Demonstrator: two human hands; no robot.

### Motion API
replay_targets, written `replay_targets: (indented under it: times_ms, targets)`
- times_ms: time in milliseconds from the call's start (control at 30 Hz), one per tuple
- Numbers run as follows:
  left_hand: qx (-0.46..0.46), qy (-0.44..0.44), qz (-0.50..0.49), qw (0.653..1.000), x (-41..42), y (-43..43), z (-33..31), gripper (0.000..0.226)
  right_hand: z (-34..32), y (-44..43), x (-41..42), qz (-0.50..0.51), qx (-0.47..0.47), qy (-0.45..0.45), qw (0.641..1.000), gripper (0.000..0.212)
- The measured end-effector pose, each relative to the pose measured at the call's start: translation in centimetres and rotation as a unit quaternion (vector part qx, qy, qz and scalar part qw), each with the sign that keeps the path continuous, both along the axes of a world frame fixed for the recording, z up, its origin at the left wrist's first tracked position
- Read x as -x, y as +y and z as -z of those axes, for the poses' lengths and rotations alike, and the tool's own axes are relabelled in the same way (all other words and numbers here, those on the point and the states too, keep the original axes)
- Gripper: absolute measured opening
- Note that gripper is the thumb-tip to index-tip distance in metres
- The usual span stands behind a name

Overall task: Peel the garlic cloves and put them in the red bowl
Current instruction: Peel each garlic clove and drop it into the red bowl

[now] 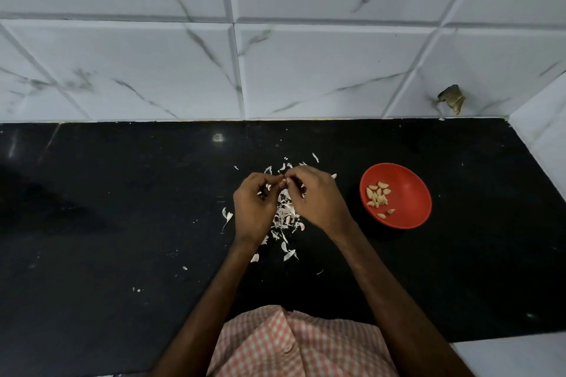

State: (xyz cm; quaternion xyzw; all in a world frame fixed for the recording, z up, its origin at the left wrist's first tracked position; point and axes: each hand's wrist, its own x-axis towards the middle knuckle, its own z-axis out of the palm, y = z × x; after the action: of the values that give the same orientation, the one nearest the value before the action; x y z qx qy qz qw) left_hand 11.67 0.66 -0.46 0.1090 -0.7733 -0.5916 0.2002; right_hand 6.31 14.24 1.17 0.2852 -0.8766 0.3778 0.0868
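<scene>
Though black, counter (116,223) below marbled tiles (330,70).

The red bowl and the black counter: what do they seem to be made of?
The red bowl looks like plastic, perhaps melamine: an even red colour, a thin rim and only soft, dull highlights. The black counter looks like polished stone, possibly granite: it is glossy, reflects a spot of light near the wall, and shows fine pale specks, though some of these may be garlic crumbs.
</scene>
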Motion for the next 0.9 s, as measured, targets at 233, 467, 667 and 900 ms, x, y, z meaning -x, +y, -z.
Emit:
replay_targets:
  times_ms: [233, 467, 667, 900]
  targets:
    - [-0.058, -0.039, -0.001, 0.998, 0.09, 0.23, -0.07, 0.007, 0.23, 0.26, 0.21, -0.012, -0.020, 0.006, 1.000, 0.008]
    - [-0.108, -0.041, 0.004, 0.993, 0.12, 0.20, -0.26, 0.011, 0.28, 0.34, -0.01, -0.004, 0.058, -0.063, 0.996, 0.005]
    - [-0.159, -0.014, 0.015, 0.987, 0.09, 0.07, -0.35, 0.015, 0.06, -0.22, -0.30, 0.048, 0.144, -0.154, 0.976, 0.003]
    - [-0.079, -0.011, 0.010, 0.997, -0.16, 0.07, -0.33, 0.006, -0.21, -0.37, -0.48, 0.060, 0.168, -0.193, 0.965, 0.005]
